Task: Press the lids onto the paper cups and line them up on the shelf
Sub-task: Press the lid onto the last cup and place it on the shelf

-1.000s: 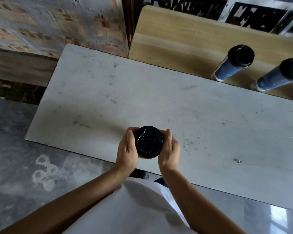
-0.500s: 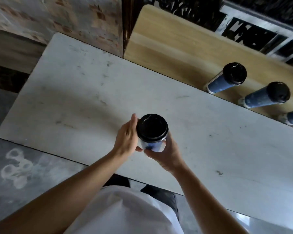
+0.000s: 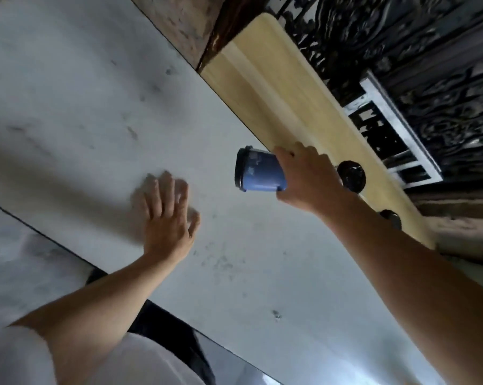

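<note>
My right hand [image 3: 308,180] grips a blue paper cup [image 3: 259,173] with a black lid on it, holding it in the air near the grey table's far edge, just short of the wooden shelf [image 3: 284,87]. The view is tilted and blurred, so the cup appears to lie sideways with its lid to the left. My left hand [image 3: 166,215] hovers over the grey table [image 3: 68,107] with its fingers spread, holding nothing. Two black-lidded cups [image 3: 351,176] [image 3: 391,218] stand on the shelf behind my right hand and forearm, mostly hidden.
A rough brick wall [image 3: 184,20] meets the table's far left end. Behind the shelf runs a dark ornate metal grille [image 3: 429,65]. The grey floor [image 3: 18,262] lies below the table's near edge.
My left hand has let go of the cup and opened over the table. My right hand has carried the lidded cup up and away toward the shelf. The camera has swung and tilted.
</note>
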`<state>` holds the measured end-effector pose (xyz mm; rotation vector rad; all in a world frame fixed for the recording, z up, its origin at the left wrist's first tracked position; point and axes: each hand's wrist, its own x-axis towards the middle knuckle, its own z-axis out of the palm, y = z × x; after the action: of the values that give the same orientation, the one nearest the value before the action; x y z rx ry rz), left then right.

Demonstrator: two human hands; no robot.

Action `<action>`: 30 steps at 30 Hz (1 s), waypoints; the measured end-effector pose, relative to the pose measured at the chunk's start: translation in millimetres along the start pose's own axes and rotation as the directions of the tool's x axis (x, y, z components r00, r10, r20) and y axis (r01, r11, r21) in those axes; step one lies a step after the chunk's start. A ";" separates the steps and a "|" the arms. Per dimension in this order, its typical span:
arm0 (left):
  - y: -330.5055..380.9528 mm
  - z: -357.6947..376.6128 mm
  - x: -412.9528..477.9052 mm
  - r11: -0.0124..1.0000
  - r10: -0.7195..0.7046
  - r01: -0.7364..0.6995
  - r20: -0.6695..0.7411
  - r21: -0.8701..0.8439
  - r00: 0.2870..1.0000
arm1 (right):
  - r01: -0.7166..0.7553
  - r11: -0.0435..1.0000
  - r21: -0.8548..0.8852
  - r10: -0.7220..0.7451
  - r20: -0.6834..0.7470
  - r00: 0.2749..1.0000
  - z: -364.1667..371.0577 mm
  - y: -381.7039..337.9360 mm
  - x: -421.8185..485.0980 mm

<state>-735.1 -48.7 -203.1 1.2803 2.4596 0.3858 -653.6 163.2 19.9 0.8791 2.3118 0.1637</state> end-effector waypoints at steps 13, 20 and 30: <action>10.4 12.0 -3.6 0.994 -0.057 0.074 -0.186 0.084 0.981 | 0.107 0.747 -0.656 -0.168 -0.031 0.985 -48.6 21.7 -6.4; 8.6 9.7 -5.2 0.993 -0.041 0.063 -0.202 0.101 0.978 | 0.070 0.689 -0.721 -0.246 -0.142 0.959 -57.2 7.3 -19.3; 6.7 15.2 -5.2 0.997 -0.027 0.045 -0.271 0.061 0.962 | 0.051 0.634 -0.772 -0.211 -0.109 0.971 -51.3 28.3 -15.4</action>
<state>-721.1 -48.0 -213.3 1.2811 2.7397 0.5032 -660.9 180.7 77.4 0.2426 2.1236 1.1272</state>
